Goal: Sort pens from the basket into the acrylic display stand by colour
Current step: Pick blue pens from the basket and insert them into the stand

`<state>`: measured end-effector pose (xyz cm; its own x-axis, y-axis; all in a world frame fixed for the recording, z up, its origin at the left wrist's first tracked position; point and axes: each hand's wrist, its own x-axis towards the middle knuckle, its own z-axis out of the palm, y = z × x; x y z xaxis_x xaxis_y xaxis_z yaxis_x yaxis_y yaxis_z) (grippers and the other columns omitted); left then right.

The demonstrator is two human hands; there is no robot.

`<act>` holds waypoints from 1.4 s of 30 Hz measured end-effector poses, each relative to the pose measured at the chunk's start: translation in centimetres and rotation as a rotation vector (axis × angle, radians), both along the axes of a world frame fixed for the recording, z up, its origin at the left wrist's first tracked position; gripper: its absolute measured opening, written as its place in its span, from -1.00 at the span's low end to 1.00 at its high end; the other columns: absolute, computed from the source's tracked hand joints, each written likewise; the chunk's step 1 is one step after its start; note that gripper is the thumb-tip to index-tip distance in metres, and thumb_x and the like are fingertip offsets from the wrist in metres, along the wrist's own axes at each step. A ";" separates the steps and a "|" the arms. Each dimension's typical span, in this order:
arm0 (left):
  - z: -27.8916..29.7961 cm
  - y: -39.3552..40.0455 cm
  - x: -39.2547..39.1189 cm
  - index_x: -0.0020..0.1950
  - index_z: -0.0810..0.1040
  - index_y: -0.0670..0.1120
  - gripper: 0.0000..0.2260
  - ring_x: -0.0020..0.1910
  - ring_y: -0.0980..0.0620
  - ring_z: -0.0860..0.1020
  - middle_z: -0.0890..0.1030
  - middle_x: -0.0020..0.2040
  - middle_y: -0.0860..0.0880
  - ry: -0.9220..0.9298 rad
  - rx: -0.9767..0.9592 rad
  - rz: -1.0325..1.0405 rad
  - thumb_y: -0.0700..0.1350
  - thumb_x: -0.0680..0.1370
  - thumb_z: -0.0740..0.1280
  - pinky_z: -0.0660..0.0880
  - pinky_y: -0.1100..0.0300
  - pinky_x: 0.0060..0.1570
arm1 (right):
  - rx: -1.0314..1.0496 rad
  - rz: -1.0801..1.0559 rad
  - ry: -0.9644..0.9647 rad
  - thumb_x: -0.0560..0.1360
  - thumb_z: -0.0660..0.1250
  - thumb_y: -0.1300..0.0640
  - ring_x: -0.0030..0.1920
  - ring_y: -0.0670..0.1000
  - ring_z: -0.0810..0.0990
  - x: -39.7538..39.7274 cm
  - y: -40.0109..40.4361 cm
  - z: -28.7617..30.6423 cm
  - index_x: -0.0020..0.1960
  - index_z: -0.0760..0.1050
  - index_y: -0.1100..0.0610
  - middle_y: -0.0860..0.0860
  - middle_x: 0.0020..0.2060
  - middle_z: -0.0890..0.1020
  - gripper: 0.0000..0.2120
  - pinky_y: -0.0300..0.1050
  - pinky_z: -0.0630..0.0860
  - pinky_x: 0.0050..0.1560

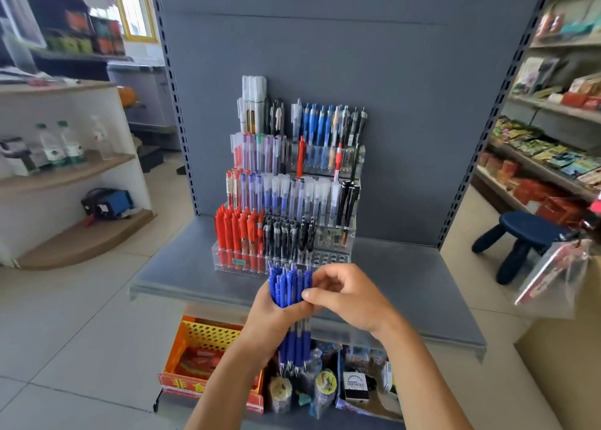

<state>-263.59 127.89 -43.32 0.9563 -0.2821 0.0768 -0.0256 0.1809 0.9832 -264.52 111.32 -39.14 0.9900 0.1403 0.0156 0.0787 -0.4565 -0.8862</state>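
The bundle of blue pens (290, 288) stands upright between the hands, clip ends up and tips down, its long axis nearly vertical and parallel to the pens already seated in the stand. The left hand (271, 316) wraps round the middle of the bundle and carries it. The right hand (344, 294) comes in from the right with fingers curled, thumb and fingertips pinching at the upper barrels on the bundle's right edge, seemingly picking one out.

The acrylic display stand (224, 260) sits on the grey shelf (406, 283) straight ahead of the hands, just beyond the pens' tops. Its front tier holds red pens (237, 231) on the left and black pens (289, 236) in the middle. The vacant holes (328, 260) lie at the front right, ahead and slightly right of the bundle, so the right hand is the nearer one to them. A pen would likely need only to travel forward and down, kept upright.

Counts: one bundle, roughly a dozen blue pens, though the overlap prevents an exact figure; two hands; one stand with four stepped tiers visible. The red and black pens are too tightly packed to count. One yellow perforated basket (208, 333) sits below the shelf, to the left of the forearms.
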 end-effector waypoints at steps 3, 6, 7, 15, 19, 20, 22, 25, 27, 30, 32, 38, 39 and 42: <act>-0.5 0.4 1.0 0.09 0.63 -0.16 -0.67 -0.06 -0.11 0.65 0.67 -0.02 -0.27 0.018 0.008 0.014 -0.22 0.33 0.53 0.64 0.07 -0.01 | -0.001 0.019 0.015 0.44 0.49 0.03 -0.06 0.06 0.70 1.2 0.4 -0.3 -0.09 0.67 0.02 0.02 -0.15 0.73 -0.91 0.11 0.62 0.12; -0.8 0.8 2.1 0.10 0.63 -0.18 -0.65 -0.01 -0.16 0.66 0.66 0.01 -0.29 0.025 0.002 0.012 -0.23 0.34 0.55 0.64 0.02 0.04 | 0.005 0.054 0.031 0.40 0.49 -0.01 -0.04 0.06 0.70 2.5 0.4 -0.3 -0.06 0.67 0.02 0.01 -0.13 0.73 -0.85 0.13 0.61 0.15; -0.9 0.9 2.4 0.11 0.64 -0.17 -0.65 0.01 -0.16 0.67 0.68 0.01 -0.27 0.023 -0.001 0.007 -0.23 0.34 0.55 0.63 0.06 0.02 | 0.006 0.071 0.040 0.40 0.50 -0.01 -0.04 0.06 0.70 2.9 0.4 -0.3 -0.06 0.67 0.02 0.01 -0.12 0.73 -0.84 0.13 0.61 0.16; -1.5 0.9 4.6 0.20 0.64 -0.18 -0.63 0.13 -0.16 0.68 0.71 0.11 -0.20 0.004 0.009 -0.056 -0.27 0.40 0.53 0.62 0.06 0.08 | 0.042 0.165 0.118 0.45 0.52 0.08 -0.03 0.02 0.72 5.2 -0.6 -0.1 -0.01 0.70 0.06 0.01 -0.10 0.75 -0.86 0.07 0.61 0.20; -2.1 0.8 5.0 0.18 0.61 -0.26 -0.55 0.11 -0.17 0.69 0.72 0.08 -0.20 -0.007 -0.025 -0.075 -0.36 0.31 0.53 0.62 0.17 -0.01 | 0.186 0.119 0.107 0.42 0.56 0.09 0.00 0.16 0.72 5.0 -0.8 -2.2 -0.02 0.71 0.08 0.09 -0.09 0.75 -0.84 0.12 0.61 0.19; -2.2 0.8 5.0 0.15 0.63 -0.23 -0.55 0.08 -0.14 0.70 0.73 0.05 -0.18 -0.009 -0.025 -0.070 -0.35 0.27 0.55 0.61 0.21 -0.04 | 0.222 0.103 0.103 0.40 0.57 0.06 0.01 0.17 0.71 4.8 -0.8 -2.7 -0.02 0.71 0.07 0.10 -0.09 0.75 -0.82 0.11 0.60 0.20; -2.1 0.7 4.8 0.08 0.70 -0.16 -0.57 0.04 -0.05 0.72 0.75 0.02 -0.13 -0.027 -0.015 -0.057 -0.32 0.22 0.57 0.59 0.27 -0.05 | 0.284 0.103 0.120 0.37 0.59 -0.01 -0.01 0.13 0.72 4.5 -0.9 -3.4 -0.03 0.72 0.04 0.09 -0.09 0.75 -0.78 0.02 0.59 0.19; -1.8 0.3 4.8 0.02 0.71 -0.14 -0.63 -0.03 0.02 0.73 0.75 -0.03 -0.09 -0.038 0.019 -0.082 -0.37 0.24 0.55 0.58 0.32 -0.09 | 0.287 0.101 0.132 0.35 0.60 -0.01 -0.03 0.12 0.71 4.9 -1.3 -3.3 -0.05 0.72 0.03 0.09 -0.11 0.75 -0.78 0.00 0.58 0.14; -2.0 0.1 4.9 0.00 0.65 -0.14 -0.61 -0.10 0.07 0.73 0.76 -0.09 -0.08 0.008 0.002 -0.072 -0.45 0.26 0.54 0.57 0.36 -0.17 | 0.304 0.098 0.123 0.37 0.60 0.06 -0.03 0.12 0.72 5.0 -1.7 -3.2 -0.06 0.73 0.06 0.11 -0.10 0.75 -0.82 -0.01 0.60 0.11; -2.3 -0.1 5.4 0.13 0.60 -0.23 -0.55 0.02 -0.06 0.72 0.75 0.00 -0.14 0.027 0.006 -0.085 -0.38 0.27 0.56 0.60 0.28 -0.07 | 0.337 0.111 0.117 0.41 0.59 0.16 -0.05 0.07 0.73 4.8 -1.9 -2.8 -0.07 0.74 0.06 0.11 -0.10 0.76 -0.89 -0.13 0.59 0.02; -2.7 -0.1 5.5 0.19 0.56 -0.26 -0.48 0.07 -0.13 0.71 0.73 0.05 -0.16 0.044 0.004 -0.097 -0.33 0.25 0.58 0.60 0.22 -0.02 | 0.331 0.111 0.114 0.42 0.59 0.18 -0.06 0.06 0.74 4.8 -2.0 -2.8 -0.08 0.75 0.04 0.09 -0.11 0.76 -0.90 -0.17 0.59 -0.01; -3.2 0.0 6.2 -0.31 0.59 -0.13 -0.75 -0.36 0.00 0.57 0.61 -0.35 -0.13 0.027 0.025 -0.048 -0.27 0.17 0.63 0.51 0.28 -0.30 | 0.339 -0.018 0.007 0.30 0.62 -0.02 -0.17 0.01 0.73 5.3 -3.0 -2.5 -0.08 0.76 0.05 0.11 -0.19 0.76 -0.76 -0.12 0.61 -0.09; -3.3 0.0 6.3 -0.31 0.56 -0.15 -0.74 -0.38 0.02 0.54 0.57 -0.38 -0.13 0.029 0.030 -0.037 -0.28 0.17 0.61 0.49 0.27 -0.32 | 0.351 -0.049 -0.037 0.29 0.63 -0.04 -0.19 -0.01 0.72 5.4 -3.1 -2.2 -0.09 0.76 0.05 0.11 -0.20 0.76 -0.75 -0.14 0.60 -0.11; -3.4 -0.1 6.4 -0.19 0.48 -0.31 -0.64 -0.40 0.03 0.53 0.55 -0.39 -0.12 0.089 -0.012 -0.022 -0.30 0.17 0.59 0.50 0.27 -0.34 | 0.399 -0.137 -0.208 0.28 0.67 0.09 -0.22 0.02 0.72 5.8 -3.6 -1.4 -0.12 0.76 0.04 0.11 -0.23 0.76 -0.80 -0.18 0.61 -0.16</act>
<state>-257.17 127.78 -46.75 0.9532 -0.3023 -0.0049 0.0659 0.1920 0.9792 -258.74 107.74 -40.55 0.9691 -0.0490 0.2416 0.2358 -0.1019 -0.9664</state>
